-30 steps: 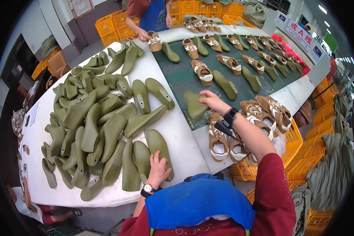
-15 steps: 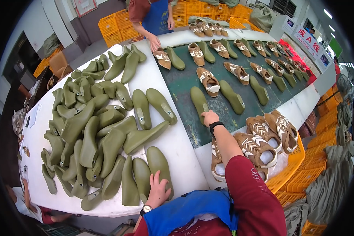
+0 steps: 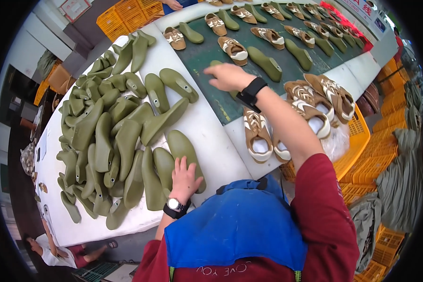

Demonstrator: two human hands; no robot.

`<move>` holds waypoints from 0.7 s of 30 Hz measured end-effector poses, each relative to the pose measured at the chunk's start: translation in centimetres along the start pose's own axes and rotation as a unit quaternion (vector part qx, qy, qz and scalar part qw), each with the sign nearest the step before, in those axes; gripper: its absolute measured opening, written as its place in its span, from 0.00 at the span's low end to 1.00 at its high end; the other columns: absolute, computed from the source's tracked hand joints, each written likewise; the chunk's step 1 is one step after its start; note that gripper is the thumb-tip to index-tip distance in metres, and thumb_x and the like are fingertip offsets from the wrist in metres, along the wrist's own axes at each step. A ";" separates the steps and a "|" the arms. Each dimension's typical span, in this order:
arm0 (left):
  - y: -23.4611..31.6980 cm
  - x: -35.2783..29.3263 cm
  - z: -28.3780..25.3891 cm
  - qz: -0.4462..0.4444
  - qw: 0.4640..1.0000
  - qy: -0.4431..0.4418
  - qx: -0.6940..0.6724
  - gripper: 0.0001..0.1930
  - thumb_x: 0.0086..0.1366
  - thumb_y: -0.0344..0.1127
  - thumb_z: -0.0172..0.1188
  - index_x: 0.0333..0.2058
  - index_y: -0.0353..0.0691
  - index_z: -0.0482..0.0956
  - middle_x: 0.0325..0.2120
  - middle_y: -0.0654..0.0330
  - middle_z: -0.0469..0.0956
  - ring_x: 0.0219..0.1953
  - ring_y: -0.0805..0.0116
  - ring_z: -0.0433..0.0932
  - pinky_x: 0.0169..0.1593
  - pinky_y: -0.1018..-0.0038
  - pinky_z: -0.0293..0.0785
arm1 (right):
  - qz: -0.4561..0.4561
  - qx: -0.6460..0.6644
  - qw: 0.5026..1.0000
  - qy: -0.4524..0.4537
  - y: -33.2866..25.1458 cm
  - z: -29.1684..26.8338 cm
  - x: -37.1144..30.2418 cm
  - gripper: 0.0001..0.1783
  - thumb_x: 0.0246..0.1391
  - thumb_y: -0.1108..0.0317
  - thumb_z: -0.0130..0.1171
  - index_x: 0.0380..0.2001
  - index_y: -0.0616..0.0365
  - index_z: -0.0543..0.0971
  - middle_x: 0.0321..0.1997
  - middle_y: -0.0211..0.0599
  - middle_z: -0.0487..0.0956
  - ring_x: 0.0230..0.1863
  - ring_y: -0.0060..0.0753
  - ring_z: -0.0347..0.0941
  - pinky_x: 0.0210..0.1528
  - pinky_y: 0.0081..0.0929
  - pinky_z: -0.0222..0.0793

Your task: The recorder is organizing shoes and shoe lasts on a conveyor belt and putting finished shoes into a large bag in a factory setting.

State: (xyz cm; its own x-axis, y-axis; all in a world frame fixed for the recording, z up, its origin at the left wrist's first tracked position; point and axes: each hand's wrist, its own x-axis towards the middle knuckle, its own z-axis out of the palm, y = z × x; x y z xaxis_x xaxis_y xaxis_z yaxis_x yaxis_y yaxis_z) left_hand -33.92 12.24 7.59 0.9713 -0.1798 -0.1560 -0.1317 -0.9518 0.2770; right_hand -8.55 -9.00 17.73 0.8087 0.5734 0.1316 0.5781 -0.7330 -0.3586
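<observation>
The right hand (image 3: 229, 76) reaches out over the dark green belt (image 3: 207, 54), palm down, fingers loosely curled over an olive shoe last (image 3: 216, 63) lying there; whether they grip it cannot be told. The left hand (image 3: 184, 177) rests flat, fingers spread, on the near lasts (image 3: 185, 150) of a smooth olive plastic pile (image 3: 108, 136) on the white surface (image 3: 211, 141). Tan-and-white sandals (image 3: 258, 136) lie heaped just right of the arm, above yellow slatted crates (image 3: 362, 155). A red-and-white sign (image 3: 362, 9) hangs top right.
</observation>
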 end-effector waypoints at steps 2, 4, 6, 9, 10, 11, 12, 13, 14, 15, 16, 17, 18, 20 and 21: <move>1.7 1.7 -0.9 0.081 0.996 0.025 -0.017 0.25 0.49 0.37 0.64 0.46 0.37 0.69 0.52 0.41 0.61 0.57 0.39 0.56 0.55 0.55 0.62 | -0.067 0.095 0.992 0.055 -3.6 -5.4 -3.2 0.21 0.48 0.63 0.52 0.47 0.55 0.74 0.41 0.46 0.78 0.42 0.47 0.74 0.45 0.39 0.69; 3.5 3.3 -1.5 0.164 0.984 0.050 -0.038 0.27 0.50 0.37 0.64 0.49 0.37 0.68 0.51 0.41 0.63 0.55 0.42 0.60 0.54 0.58 0.65 | -0.141 0.264 0.943 0.145 -7.0 -10.2 -7.4 0.18 0.51 0.64 0.55 0.46 0.59 0.74 0.27 0.40 0.79 0.27 0.30 0.74 0.32 0.26 0.69; 5.5 5.1 -1.6 0.164 0.981 -0.038 -0.100 0.32 0.52 0.39 0.62 0.54 0.39 0.62 0.46 0.43 0.68 0.48 0.48 0.69 0.49 0.62 0.69 | -0.094 0.373 0.912 0.144 -10.0 -14.6 -12.6 0.17 0.54 0.66 0.54 0.47 0.60 0.73 0.27 0.36 0.79 0.28 0.18 0.73 0.30 0.18 0.68; 10.1 9.7 0.4 0.190 0.981 -0.037 -0.035 0.37 0.52 0.44 0.61 0.58 0.42 0.55 0.38 0.46 0.72 0.39 0.49 0.75 0.41 0.61 0.73 | -0.057 0.341 0.900 0.267 -11.4 -18.2 -22.5 0.20 0.57 0.69 0.47 0.53 0.61 0.68 0.31 0.36 0.78 0.30 0.20 0.73 0.34 0.16 0.68; 11.5 10.9 1.0 0.188 0.981 -0.039 -0.011 0.39 0.51 0.46 0.61 0.59 0.43 0.54 0.37 0.46 0.72 0.37 0.49 0.75 0.39 0.60 0.74 | -0.031 0.321 0.899 0.297 -11.2 -17.8 -24.7 0.20 0.56 0.69 0.47 0.52 0.63 0.68 0.30 0.36 0.77 0.29 0.21 0.72 0.33 0.17 0.67; 12.5 11.5 1.0 0.184 0.982 -0.034 0.027 0.35 0.52 0.45 0.60 0.57 0.43 0.58 0.35 0.44 0.73 0.35 0.50 0.76 0.38 0.61 0.74 | -0.014 0.361 0.884 0.297 -10.2 -16.5 -26.3 0.16 0.56 0.70 0.50 0.48 0.61 0.72 0.30 0.33 0.78 0.31 0.18 0.72 0.34 0.16 0.68; 12.4 12.5 2.4 0.188 0.981 -0.029 0.027 0.35 0.52 0.45 0.60 0.57 0.43 0.58 0.35 0.44 0.73 0.35 0.50 0.76 0.38 0.61 0.74 | 0.043 0.380 0.881 0.279 -9.6 -15.0 -27.8 0.16 0.56 0.71 0.51 0.48 0.62 0.72 0.30 0.32 0.77 0.31 0.18 0.72 0.33 0.16 0.68; 11.7 14.0 4.7 0.187 0.982 -0.020 0.018 0.33 0.52 0.43 0.58 0.56 0.44 0.59 0.33 0.45 0.74 0.34 0.50 0.76 0.37 0.61 0.74 | 0.082 0.406 0.876 0.247 -9.2 -13.3 -28.8 0.16 0.55 0.72 0.51 0.48 0.62 0.72 0.30 0.32 0.77 0.30 0.17 0.72 0.33 0.16 0.68; 11.4 14.9 6.0 0.184 0.983 -0.013 0.010 0.30 0.53 0.42 0.57 0.55 0.44 0.60 0.31 0.47 0.75 0.32 0.51 0.77 0.36 0.61 0.74 | 0.122 0.423 0.871 0.217 -8.2 -10.8 -29.5 0.15 0.55 0.72 0.52 0.47 0.62 0.73 0.30 0.31 0.77 0.29 0.16 0.71 0.33 0.15 0.68; 11.6 14.9 6.0 0.183 0.983 -0.003 -0.003 0.25 0.53 0.39 0.54 0.50 0.41 0.65 0.30 0.48 0.76 0.31 0.49 0.77 0.36 0.61 0.74 | 0.154 0.403 0.877 0.213 -7.1 -8.0 -29.9 0.14 0.55 0.71 0.53 0.44 0.61 0.74 0.29 0.28 0.77 0.28 0.15 0.71 0.31 0.15 0.67; 12.4 14.9 5.5 0.192 0.981 -0.002 -0.002 0.25 0.53 0.39 0.54 0.50 0.41 0.65 0.30 0.48 0.76 0.31 0.49 0.77 0.36 0.61 0.74 | 0.183 0.340 0.897 0.217 -6.0 -5.6 -30.8 0.12 0.53 0.71 0.55 0.42 0.61 0.76 0.27 0.29 0.77 0.27 0.15 0.71 0.30 0.16 0.67; 13.1 14.5 4.9 0.214 0.976 0.030 -0.037 0.23 0.53 0.40 0.54 0.49 0.39 0.67 0.31 0.48 0.76 0.31 0.49 0.76 0.37 0.61 0.74 | 0.185 0.256 0.920 0.232 -5.1 -3.5 -31.4 0.12 0.51 0.72 0.56 0.40 0.61 0.76 0.25 0.33 0.77 0.25 0.22 0.73 0.29 0.20 0.68; 13.7 14.0 4.1 0.234 0.968 0.063 -0.072 0.22 0.53 0.40 0.54 0.47 0.38 0.68 0.32 0.47 0.76 0.32 0.48 0.76 0.38 0.61 0.73 | 0.175 0.186 0.937 0.237 -3.9 -1.4 -31.8 0.13 0.48 0.71 0.58 0.39 0.60 0.77 0.29 0.38 0.77 0.28 0.36 0.75 0.32 0.26 0.70; 15.3 12.1 2.1 0.252 0.959 0.079 -0.105 0.21 0.54 0.38 0.54 0.46 0.35 0.70 0.33 0.47 0.76 0.34 0.48 0.75 0.39 0.62 0.73 | 0.157 0.126 0.937 0.285 -3.4 0.8 -31.1 0.16 0.46 0.69 0.60 0.41 0.58 0.76 0.37 0.39 0.76 0.34 0.44 0.74 0.37 0.31 0.71; 15.4 11.0 1.1 0.278 0.941 0.117 -0.155 0.21 0.54 0.36 0.55 0.46 0.35 0.70 0.33 0.47 0.75 0.34 0.48 0.75 0.39 0.63 0.73 | 0.149 0.106 0.937 0.297 -3.9 1.1 -30.0 0.18 0.45 0.68 0.61 0.42 0.57 0.75 0.40 0.39 0.75 0.36 0.44 0.73 0.38 0.32 0.70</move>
State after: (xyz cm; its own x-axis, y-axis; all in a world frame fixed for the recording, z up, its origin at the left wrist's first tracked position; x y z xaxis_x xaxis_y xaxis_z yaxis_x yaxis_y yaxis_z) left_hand -25.48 -4.69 9.07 0.7909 -0.5344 0.2980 -0.6037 -0.6020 0.5227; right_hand -35.19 -22.93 14.14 0.8854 0.0030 0.4649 0.3327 -0.7026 -0.6291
